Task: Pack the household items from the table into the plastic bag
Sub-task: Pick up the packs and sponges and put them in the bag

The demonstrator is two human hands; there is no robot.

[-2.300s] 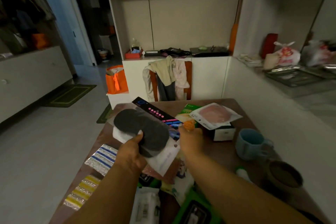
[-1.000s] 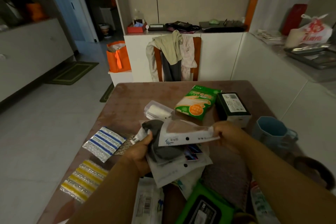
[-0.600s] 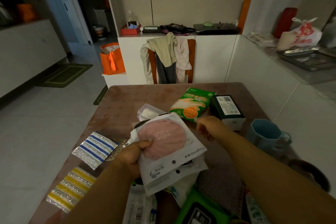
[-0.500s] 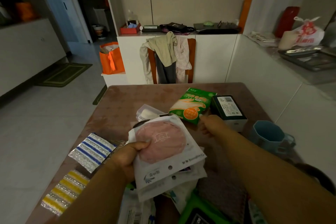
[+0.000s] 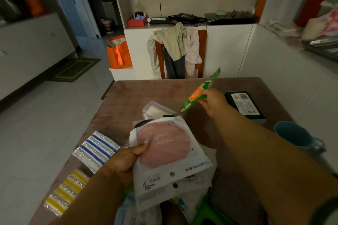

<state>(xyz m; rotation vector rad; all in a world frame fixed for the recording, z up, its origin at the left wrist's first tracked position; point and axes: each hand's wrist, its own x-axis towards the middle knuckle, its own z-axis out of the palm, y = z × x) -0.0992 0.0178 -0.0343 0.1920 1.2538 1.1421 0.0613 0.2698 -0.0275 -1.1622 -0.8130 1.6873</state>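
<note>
Head view, left hand gripping white packets (pink disc), right hand pinching green packet.

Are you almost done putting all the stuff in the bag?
Not yet. Nothing visibly sits in a bag so far. The left hand holds a stack of packets topped by the pink-disc packet; the right hand has the green packet lifted. The black box, blue mug and striped cloth packs remain on the table.
</note>
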